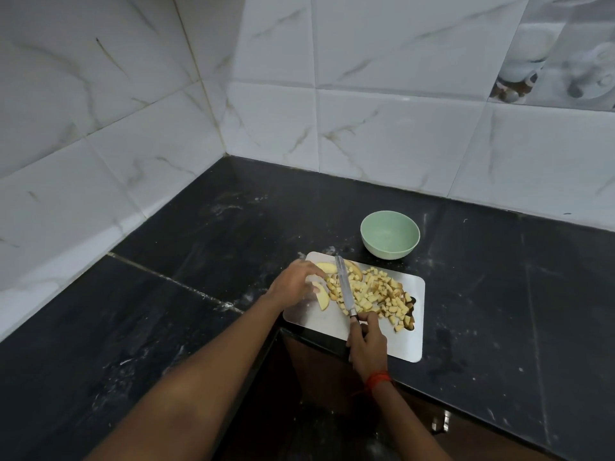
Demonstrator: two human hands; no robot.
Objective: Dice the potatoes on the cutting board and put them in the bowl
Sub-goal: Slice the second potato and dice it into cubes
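Most of the handle of the knife (344, 287) hides inside the right hand (366, 344) gripping it, blade across diced potatoes (376, 294) on the cutting board (407, 344). Left hand (294, 281) covers potato slices (323, 302); pinching or pressing, I cannot tell. Green bowl (390, 251) sits just beyond.

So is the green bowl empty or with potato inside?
Empty: the green bowl shows a bare inside; the diced potato all lies on the cutting board.
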